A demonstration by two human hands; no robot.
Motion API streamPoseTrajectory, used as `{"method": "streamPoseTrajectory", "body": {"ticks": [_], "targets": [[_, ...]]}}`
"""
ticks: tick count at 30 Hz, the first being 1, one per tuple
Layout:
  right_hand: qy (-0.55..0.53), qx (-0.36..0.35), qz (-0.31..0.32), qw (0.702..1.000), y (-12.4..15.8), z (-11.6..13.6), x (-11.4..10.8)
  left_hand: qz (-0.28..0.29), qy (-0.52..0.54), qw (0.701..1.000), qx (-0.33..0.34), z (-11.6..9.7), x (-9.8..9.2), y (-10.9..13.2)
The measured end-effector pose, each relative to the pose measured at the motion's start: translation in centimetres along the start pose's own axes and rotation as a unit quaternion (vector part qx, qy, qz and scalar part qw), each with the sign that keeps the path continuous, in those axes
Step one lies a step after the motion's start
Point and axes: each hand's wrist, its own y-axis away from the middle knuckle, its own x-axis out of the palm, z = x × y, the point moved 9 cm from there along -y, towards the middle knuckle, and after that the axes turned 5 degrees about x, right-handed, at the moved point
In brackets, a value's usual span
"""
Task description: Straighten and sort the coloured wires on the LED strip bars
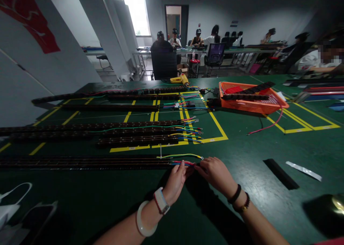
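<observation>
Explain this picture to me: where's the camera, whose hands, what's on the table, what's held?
One camera, worn on a person's head, looks forward and down, so the two bare hands at the bottom are the wearer's own. No machine is involved. The left hand and right hand meet at the end of a long dark track on the green table, and their fingers pinch the red and blue wires that come out of it. A yellow wire lies just beyond. Further back lie more tracks with coloured wire ends, inside yellow tape lines, then an orange basket and a yellow tool. Other people sit at tables at the far end.
</observation>
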Motion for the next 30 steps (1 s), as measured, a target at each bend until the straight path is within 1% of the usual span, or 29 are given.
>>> {"method": "streamPoseTrajectory", "body": {"ticks": [4,9,14,17,20,25,30], "targets": [[0.018,0.012,-0.013,1.000,-0.2,-0.7,-0.5,0.000,-0.006,1.000,-0.027,0.4,-0.1,0.2],[0.025,0.019,-0.022,0.999,-1.1,-1.6,0.2,0.019,0.010,0.998,-0.065,1.2,0.4,0.7],[0.031,0.023,-0.007,0.999,-2.1,-2.0,1.5,-0.005,-0.014,0.999,-0.036,1.4,0.1,1.1],[0.033,0.024,0.007,0.999,-2.5,-1.9,2.3,-0.001,-0.024,0.999,-0.029,1.3,0.2,1.1],[0.036,0.030,0.007,0.999,-2.7,-2.0,2.6,0.007,-0.020,0.999,-0.025,1.0,0.6,1.1],[0.031,0.033,0.000,0.999,-2.3,-2.5,2.0,0.008,-0.012,0.999,-0.036,0.9,0.6,1.0],[0.007,0.063,-0.010,0.998,-0.1,-3.4,0.6,0.016,-0.003,0.999,-0.041,1.0,0.6,1.0]]}}
